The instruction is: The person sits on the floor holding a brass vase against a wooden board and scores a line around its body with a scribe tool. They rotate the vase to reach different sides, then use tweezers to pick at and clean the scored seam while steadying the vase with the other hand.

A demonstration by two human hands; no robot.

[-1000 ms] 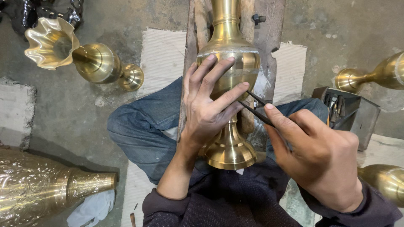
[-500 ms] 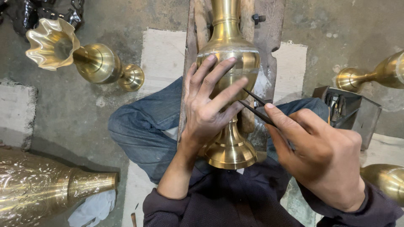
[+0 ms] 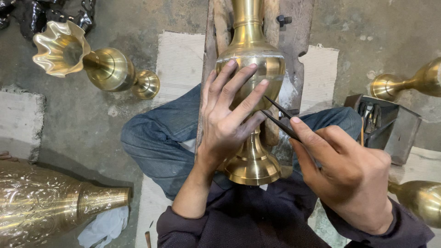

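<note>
1. A brass vase lies lengthwise on a wooden block between the person's knees, its flared foot towards the body and its neck pointing away.
2. The left hand lies flat over the vase's belly, fingers spread and pressing on the metal.
3. The right hand is closed round a pair of dark pointed dividers (two thin legs, slightly apart); their tips touch the vase just beside the left fingertips.
4. A small open tool box sits on the floor, right of the right knee.
5. A fluted brass vase lies on the concrete floor to the left, well apart.
6. A large engraved brass vessel lies at lower left, a white rag beside its neck.
</note>
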